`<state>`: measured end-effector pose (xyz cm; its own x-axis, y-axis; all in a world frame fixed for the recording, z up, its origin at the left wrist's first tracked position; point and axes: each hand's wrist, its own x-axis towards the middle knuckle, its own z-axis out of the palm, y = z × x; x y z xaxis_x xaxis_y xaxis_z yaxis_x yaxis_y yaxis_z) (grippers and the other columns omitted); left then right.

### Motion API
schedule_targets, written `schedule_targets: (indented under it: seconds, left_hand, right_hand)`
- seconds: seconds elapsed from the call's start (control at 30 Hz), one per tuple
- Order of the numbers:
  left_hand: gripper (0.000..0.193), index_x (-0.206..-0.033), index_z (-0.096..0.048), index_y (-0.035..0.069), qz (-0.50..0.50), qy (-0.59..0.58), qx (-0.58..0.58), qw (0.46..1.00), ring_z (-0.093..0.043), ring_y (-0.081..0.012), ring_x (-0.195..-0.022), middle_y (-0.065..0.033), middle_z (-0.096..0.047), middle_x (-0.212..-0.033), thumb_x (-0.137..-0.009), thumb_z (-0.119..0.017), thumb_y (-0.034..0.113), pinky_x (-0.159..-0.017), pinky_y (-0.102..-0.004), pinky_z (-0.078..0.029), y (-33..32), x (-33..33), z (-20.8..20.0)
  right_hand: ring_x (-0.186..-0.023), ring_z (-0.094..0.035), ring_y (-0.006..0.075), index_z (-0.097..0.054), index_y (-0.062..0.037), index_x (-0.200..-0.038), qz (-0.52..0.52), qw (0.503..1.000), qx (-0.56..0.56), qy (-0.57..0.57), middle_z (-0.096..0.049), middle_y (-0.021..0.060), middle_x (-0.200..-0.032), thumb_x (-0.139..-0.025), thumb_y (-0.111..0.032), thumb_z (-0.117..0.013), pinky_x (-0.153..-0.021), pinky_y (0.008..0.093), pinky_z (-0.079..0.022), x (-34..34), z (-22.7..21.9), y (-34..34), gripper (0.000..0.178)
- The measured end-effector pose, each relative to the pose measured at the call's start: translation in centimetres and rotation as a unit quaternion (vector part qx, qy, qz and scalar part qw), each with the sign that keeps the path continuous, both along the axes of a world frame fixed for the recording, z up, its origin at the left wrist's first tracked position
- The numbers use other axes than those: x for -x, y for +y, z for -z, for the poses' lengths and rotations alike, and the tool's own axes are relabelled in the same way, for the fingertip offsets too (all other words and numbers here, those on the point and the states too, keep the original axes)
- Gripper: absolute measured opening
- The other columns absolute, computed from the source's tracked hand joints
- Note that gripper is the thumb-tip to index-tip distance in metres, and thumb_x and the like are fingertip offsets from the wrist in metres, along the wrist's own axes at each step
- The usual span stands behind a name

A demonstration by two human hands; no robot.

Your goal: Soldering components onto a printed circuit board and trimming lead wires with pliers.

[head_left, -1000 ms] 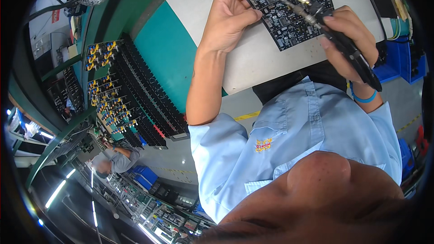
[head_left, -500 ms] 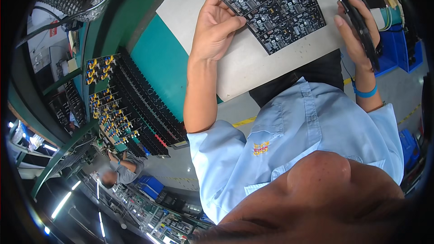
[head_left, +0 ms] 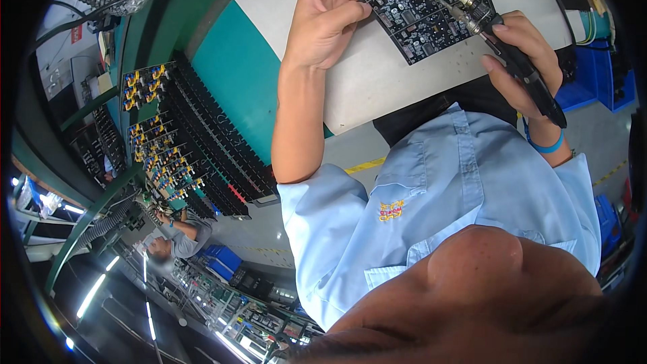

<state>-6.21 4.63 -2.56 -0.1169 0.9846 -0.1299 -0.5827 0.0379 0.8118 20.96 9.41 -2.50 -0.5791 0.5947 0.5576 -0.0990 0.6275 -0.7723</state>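
Observation:
A black circuit board panel (head_left: 411, 10) packed with small components is held at its left edge by my left hand (head_left: 325, 23), thumb on top and fingers behind. The panel is tilted above a pale work surface (head_left: 357, 98). Wrapped around the black handle of a pair of soldering tweezers (head_left: 515, 71) is my right hand (head_left: 529, 57). The two metal prongs lie over the panel's right part; whether they touch it I cannot tell. A blue band (head_left: 547, 143) circles my right wrist.
Left of the pale surface is a green mat (head_left: 239, 71). Beyond it stand black racks (head_left: 209, 128) and boards with yellow and blue parts (head_left: 158, 148). Blue bins (head_left: 586, 74) stand at the right. Another person (head_left: 178, 239) works farther off at lower left.
The soldering tweezers in my right hand have moved left, from beside the panel to over it. My left hand and the panel have shifted slightly upward in view.

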Motion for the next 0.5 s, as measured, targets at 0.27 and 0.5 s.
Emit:
schedule_targets:
  seconds: [0.27,0.5]
  left_hand:
    - [0.078,-0.144,-0.039,-0.001,0.019,-0.025,0.011,0.999,-0.061,-0.0135,-0.075,-0.0166,-0.065,-0.117,-0.070,-0.050,-0.022,-0.063,-0.0190,-0.046,-0.5,0.5,0.3]
    - [0.078,-0.145,-0.038,-0.001,0.095,-0.024,-0.005,0.995,-0.060,-0.0133,-0.073,-0.0159,-0.065,-0.116,-0.070,-0.051,-0.022,-0.062,-0.0187,-0.045,-1.4,1.6,-0.2]
  right_hand:
    - [-0.079,-0.059,0.0239,-0.066,0.0049,-0.113,-0.025,1.000,0.006,-0.004,-0.067,0.0156,-0.095,-0.069,0.010,-0.070,-0.073,0.0307,-0.050,0.0,0.5,-1.4,0.045]
    - [-0.078,-0.059,0.0241,-0.067,0.0051,-0.111,-0.037,0.999,-0.019,-0.033,-0.068,0.0143,-0.092,-0.066,0.011,-0.068,-0.074,0.0310,-0.051,1.3,-0.2,-2.5,0.046]
